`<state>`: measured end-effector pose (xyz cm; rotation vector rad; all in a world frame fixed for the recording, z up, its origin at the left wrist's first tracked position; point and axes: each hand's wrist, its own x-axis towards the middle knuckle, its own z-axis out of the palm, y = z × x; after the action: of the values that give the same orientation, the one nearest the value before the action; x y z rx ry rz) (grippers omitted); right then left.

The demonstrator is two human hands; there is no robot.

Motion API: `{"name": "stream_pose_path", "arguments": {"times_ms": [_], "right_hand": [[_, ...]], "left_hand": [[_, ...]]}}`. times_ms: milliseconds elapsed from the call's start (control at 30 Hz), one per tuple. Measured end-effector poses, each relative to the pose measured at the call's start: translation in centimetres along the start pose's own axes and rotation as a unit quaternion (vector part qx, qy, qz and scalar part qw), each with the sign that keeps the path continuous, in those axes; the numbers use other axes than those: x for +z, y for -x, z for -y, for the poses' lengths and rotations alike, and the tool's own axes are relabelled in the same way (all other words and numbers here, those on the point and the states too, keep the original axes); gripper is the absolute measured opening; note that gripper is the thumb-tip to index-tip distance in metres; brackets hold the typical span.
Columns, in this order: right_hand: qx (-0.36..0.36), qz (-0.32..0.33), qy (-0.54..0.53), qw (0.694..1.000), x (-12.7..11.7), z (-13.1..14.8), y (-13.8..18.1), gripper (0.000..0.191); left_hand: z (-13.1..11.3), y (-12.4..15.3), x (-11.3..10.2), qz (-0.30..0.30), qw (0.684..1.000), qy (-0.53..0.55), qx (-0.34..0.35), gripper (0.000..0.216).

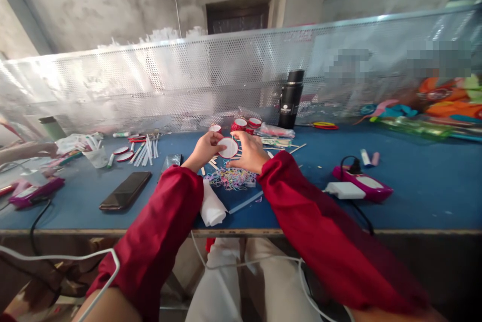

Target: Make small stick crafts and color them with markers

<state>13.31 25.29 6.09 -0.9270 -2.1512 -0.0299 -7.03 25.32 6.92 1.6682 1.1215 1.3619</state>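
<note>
Between the thumb and fingers of my left hand [207, 149] is a small round drum [228, 147] with a white face and a red rim. Curled at the drum's right side, my right hand [249, 151] has its fingers closed by a thin pale string at the rim; the string's full run is too small to follow. Just below both hands lies a tangle of multicoloured strings [233, 178]. Wooden sticks [213, 165] are scattered around it. Several red-and-white drums [240, 124] stand behind my hands.
A white roll [213, 206] and a phone [126, 191] lie near the front edge. A black thermos [291, 100] stands against the perforated metal screen [241, 71]. Purple power strips [371, 186] with cables sit on either side. Another person's arm [20, 152] reaches in at left.
</note>
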Motion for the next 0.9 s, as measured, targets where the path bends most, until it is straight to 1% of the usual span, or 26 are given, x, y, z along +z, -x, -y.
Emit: {"name": "stream_pose_path", "arguments": {"times_ms": [167, 233, 300, 400, 533, 733, 900], "right_hand": [[0.011, -0.004, 0.022, 1.000, 0.2, -0.1, 0.0, 0.096], [0.007, -0.008, 0.024, 1.000, 0.4, 0.0, 0.0, 0.095], [0.001, -0.009, 0.027, 1.000, 0.6, 0.1, 0.0, 0.095], [-0.004, -0.001, 0.028, 1.000, 0.9, 0.4, 0.0, 0.093], [-0.001, 0.004, 0.025, 1.000, 1.0, 0.6, 0.0, 0.085], [0.009, 0.012, 0.023, 1.000, 1.2, 0.4, 0.0, 0.084], [0.012, 0.010, 0.008, 1.000, 1.4, 0.2, -0.1, 0.082]], "left_hand": [[-0.8, 0.4, 0.1, -0.029, 0.999, 0.034, -0.014, 0.035], [-1.1, 0.6, 0.3, -0.022, 0.998, 0.046, -0.027, 0.035], [-1.4, 0.9, 0.7, -0.003, 0.998, 0.047, -0.037, 0.036], [-1.6, 1.2, 1.2, 0.018, 0.998, 0.040, -0.038, 0.035], [-1.6, 1.3, 1.4, 0.018, 0.998, 0.040, -0.037, 0.033], [-1.6, 1.2, 1.3, 0.015, 0.997, 0.058, -0.041, 0.027], [-1.9, 1.4, 1.5, 0.017, 0.995, 0.082, -0.058, 0.023]]}}
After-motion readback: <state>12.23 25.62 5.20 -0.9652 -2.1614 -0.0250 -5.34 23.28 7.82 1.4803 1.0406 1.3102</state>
